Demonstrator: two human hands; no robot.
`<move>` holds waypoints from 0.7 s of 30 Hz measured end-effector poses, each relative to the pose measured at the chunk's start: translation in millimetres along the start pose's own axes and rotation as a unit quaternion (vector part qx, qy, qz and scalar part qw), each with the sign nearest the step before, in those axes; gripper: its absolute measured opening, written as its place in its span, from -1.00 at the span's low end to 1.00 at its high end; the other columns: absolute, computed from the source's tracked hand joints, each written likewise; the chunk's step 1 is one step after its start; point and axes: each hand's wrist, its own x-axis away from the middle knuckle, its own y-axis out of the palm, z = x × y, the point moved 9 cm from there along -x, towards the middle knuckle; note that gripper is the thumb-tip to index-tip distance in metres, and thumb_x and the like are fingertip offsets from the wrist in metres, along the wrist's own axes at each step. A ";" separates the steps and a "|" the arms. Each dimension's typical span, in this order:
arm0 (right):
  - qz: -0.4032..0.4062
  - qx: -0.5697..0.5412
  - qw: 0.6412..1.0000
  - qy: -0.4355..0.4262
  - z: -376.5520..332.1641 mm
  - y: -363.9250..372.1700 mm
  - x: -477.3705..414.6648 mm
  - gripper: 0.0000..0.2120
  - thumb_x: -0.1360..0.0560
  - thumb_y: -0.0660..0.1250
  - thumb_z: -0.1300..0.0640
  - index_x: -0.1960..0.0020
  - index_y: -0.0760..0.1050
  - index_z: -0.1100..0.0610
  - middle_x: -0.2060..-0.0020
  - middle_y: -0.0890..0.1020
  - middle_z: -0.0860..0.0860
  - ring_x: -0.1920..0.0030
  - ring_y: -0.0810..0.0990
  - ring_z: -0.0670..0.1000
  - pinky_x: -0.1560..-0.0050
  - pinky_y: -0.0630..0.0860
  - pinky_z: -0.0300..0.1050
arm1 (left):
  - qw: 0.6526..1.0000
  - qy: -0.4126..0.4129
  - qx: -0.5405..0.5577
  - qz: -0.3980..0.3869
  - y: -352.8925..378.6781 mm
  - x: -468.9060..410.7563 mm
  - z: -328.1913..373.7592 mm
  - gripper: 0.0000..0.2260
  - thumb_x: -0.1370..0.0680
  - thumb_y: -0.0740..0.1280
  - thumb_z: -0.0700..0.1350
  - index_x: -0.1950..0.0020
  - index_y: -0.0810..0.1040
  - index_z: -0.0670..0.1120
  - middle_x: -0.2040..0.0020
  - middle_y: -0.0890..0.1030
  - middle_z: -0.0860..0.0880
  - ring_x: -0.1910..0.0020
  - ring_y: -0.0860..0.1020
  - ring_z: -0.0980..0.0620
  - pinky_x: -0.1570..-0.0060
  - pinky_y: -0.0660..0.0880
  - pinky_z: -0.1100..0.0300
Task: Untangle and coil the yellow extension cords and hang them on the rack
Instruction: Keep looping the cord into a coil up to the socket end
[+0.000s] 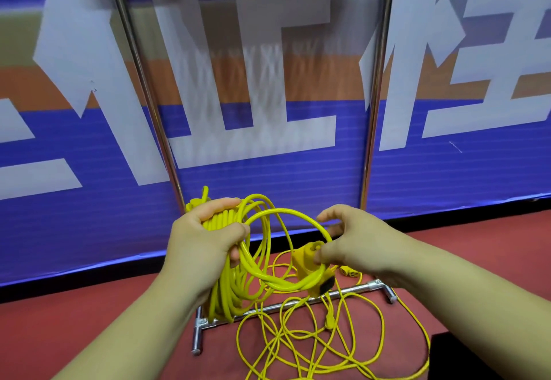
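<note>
My left hand (205, 239) grips a bunch of coiled yellow cord (235, 272) whose loops hang down toward the floor. My right hand (354, 239) pinches one loop of that cord beside its yellow socket block (307, 260), which hangs in front of my fingers. More yellow cord (313, 344) lies tangled on the red floor below, with a plug end (348, 272) near the rack's base. The chrome rack stands just behind my hands, with its left upright (143, 81), right upright (377, 81) and base bar (268, 308).
A blue, white and orange banner wall (268, 81) stands close behind the rack. The red floor (89, 320) spreads left and right. A dark object (489, 356) sits at the lower right corner, next to the loose cord.
</note>
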 end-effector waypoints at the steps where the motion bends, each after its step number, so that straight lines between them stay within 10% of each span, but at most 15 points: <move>1: 0.001 0.009 1.000 0.012 2.6 0.6 -1.4 -0.41 -0.13 0.59 0.17 -0.12 0.49 -0.02 0.07 0.70 0.14 0.21 0.69 0.13 0.13 0.63 0.16 | 1.000 0.002 -0.005 -0.002 2.0 1.3 0.6 -0.66 -0.42 0.44 -0.42 -0.07 0.68 -0.06 0.50 0.47 -0.12 0.58 0.39 -0.02 0.53 0.43 0.17; 11: -0.102 -0.108 0.988 -0.041 -13.1 7.3 3.3 -0.49 -0.41 0.31 0.57 -0.23 0.44 0.14 0.13 0.68 0.27 0.17 0.67 0.11 0.15 0.58 -0.08 | 1.000 -0.007 -0.006 -0.008 5.1 4.0 -3.8 -0.69 -0.43 0.44 -0.41 -0.05 0.67 -0.06 0.52 0.47 -0.13 0.59 0.40 -0.01 0.56 0.41 0.19; 15: -0.065 0.111 0.976 -0.178 -42.8 -4.9 20.1 -0.37 -0.45 0.38 0.39 -0.26 0.31 -0.23 0.17 0.64 0.01 0.23 0.61 -0.01 0.24 0.51 -0.15 | 1.000 -0.011 -0.001 -0.005 3.5 1.3 -8.0 -0.69 -0.43 0.44 -0.41 -0.06 0.68 -0.07 0.49 0.46 -0.18 0.58 0.39 -0.03 0.55 0.41 0.19; 21: 0.080 0.279 0.913 -0.286 -64.7 -2.8 27.7 -0.41 -0.45 0.22 0.33 -0.32 0.42 -0.22 0.05 0.53 -0.12 0.05 0.50 -0.10 0.08 0.45 -0.13 | 1.000 -0.011 -0.002 -0.009 7.6 0.9 -8.5 -0.68 -0.42 0.45 -0.39 -0.08 0.68 -0.05 0.50 0.47 -0.20 0.57 0.40 -0.05 0.53 0.41 0.19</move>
